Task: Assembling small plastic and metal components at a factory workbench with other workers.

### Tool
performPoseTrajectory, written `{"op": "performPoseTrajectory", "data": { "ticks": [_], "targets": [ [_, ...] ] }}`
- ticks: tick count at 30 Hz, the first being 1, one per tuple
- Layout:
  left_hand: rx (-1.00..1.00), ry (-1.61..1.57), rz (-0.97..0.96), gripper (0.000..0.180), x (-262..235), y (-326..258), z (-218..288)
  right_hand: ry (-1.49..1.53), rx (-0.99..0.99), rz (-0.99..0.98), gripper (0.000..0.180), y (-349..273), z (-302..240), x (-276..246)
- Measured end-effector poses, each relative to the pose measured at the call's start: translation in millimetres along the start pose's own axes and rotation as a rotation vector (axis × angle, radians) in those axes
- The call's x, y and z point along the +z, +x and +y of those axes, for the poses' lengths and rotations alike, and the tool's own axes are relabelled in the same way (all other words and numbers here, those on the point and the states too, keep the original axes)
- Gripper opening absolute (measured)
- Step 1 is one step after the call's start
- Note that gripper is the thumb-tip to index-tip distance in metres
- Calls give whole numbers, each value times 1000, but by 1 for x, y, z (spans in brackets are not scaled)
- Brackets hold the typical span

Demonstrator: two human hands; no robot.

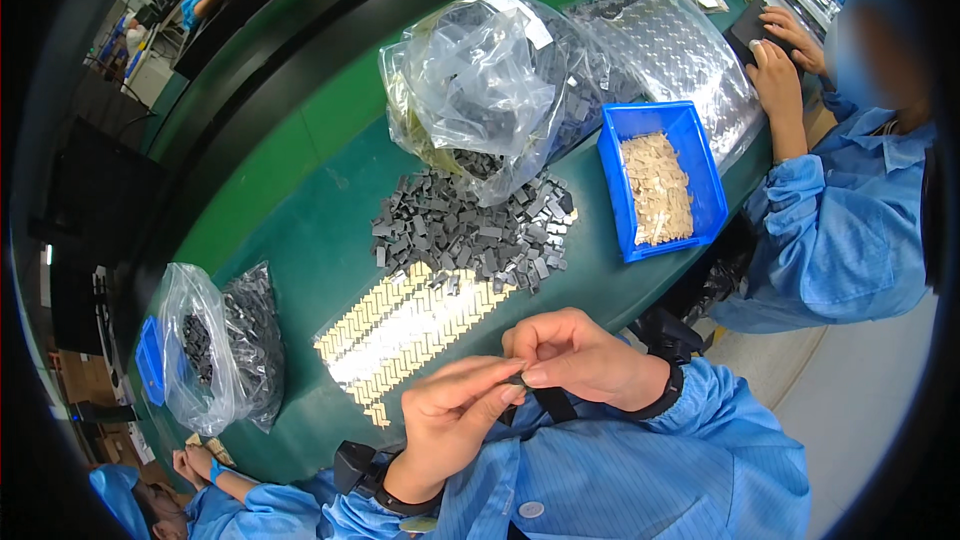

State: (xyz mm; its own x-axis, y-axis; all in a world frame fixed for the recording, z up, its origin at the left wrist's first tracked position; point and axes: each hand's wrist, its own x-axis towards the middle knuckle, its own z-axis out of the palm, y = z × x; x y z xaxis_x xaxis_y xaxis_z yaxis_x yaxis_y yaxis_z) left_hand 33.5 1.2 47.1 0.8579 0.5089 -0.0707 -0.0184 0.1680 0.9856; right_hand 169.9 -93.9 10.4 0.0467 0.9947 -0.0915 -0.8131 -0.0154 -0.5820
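Note:
My left hand (452,418) and my right hand (585,360) meet close to my body, just past the table's near edge. Between their fingertips they pinch a small dark piece (517,378), mostly covered by the fingers. It resembles the loose parts in the pile of small black rectangular pieces (465,225) on the table. In front of my hands lies a shiny sheet of pale yellow stickers (410,325), partly covered at its far end by the pile.
Beyond the pile stands a large clear bag (480,70) of black pieces. To its right are a blue bin (712,205) of beige bits and a plastic-wrapped stack (690,50). Another bag (250,340) of black parts sits left. Co-workers in blue (840,220) are at both sides.

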Motion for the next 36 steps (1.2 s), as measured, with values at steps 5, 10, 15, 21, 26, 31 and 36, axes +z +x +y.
{"op": "performPoseTrajectory", "data": {
  "ticks": [5, 10, 15, 21, 26, 31, 36],
  "targets": [
    [49, 320, 31, 31, 3, 1, 5, 0, -2, 39, 17, 2, 5, 1],
    [157, 447, 17, 31, 2, 1, 6, -255, -7, 14, 10, 4, 3, -2],
    [-2, -131, 81, 25, -3, 0, -1, -151, -3, -13, 12, 5, -6, 7],
    [-334, -702, 116, 21, -3, -4, -6, -236, -119, -2, 16, 8, 0, 0],
    [-445, -836, 112, 22, -6, -6, -14, -1163, -752, -81, 16, 22, -1, -15],
    [-458, -815, 122, 21, -16, -15, -14, -1293, -764, -147, 21, 25, -7, -14],
    [181, -266, 511, 20, -71, -30, 19, -1239, -777, -52, 23, 26, -12, -11]
  ]
}}
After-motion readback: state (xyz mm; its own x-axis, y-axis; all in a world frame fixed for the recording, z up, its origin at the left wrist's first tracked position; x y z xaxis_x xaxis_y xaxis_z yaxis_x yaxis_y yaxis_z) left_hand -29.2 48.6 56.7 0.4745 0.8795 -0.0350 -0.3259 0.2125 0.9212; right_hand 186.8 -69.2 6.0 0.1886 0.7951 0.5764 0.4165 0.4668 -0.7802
